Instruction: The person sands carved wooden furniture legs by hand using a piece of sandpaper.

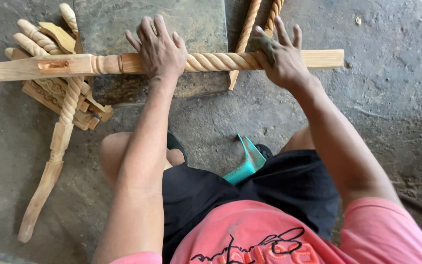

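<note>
A long wooden spindle with a rope-twist middle (216,61) lies crosswise over a grey stone slab (196,22) at the 12 o'clock part of the view, its square ends reaching out toward 9 and 3 o'clock. The left hand (159,49) rests palm down on the spindle just left of the twisted section, fingers a little spread and laid forward over the wood onto the slab, pressing rather than gripping. The right hand (282,56) sits at about 1 o'clock on the right end of the twist, fingers spread and pointing away, with a dark greenish sanding pad (264,45) tucked under the palm and thumb against the wood; how much of the pad the hand covers cannot be told.

At 10 o'clock a pile of carved wooden parts (57,90) lies on the concrete floor (391,112), some with the same rope twist, some with flat carved relief. One twisted leg (54,146) runs from that pile down toward 8 o'clock. Two more twisted rods (250,22) stand out past the slab at 12 to 1 o'clock, behind the spindle. Between the person's knees, near 6 o'clock, shows the corner of a teal plastic stool (247,164)
</note>
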